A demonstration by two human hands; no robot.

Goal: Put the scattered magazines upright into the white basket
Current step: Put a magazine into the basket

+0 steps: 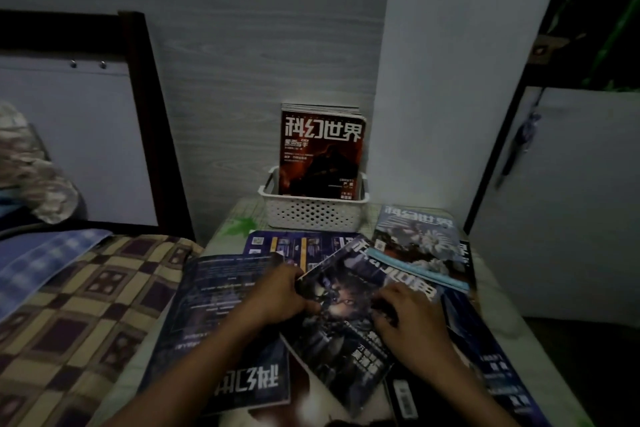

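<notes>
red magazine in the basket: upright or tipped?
Upright. The red magazine stands on its bottom edge in the white basket, cover facing the camera, title reading level.

Bedroom in a home, dim light; bed [86, 305] with checked blanket lower left; dark bed frame [138, 80] upper left; wood-grain wall panel [259, 62] at centre; magazines [322, 305] scattered on a small bedside table [502, 315].

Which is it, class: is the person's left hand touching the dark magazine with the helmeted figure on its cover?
Touching. The head view shows the left hand gripping the upper left edge of the dark magazine, thumb on its cover.
</notes>
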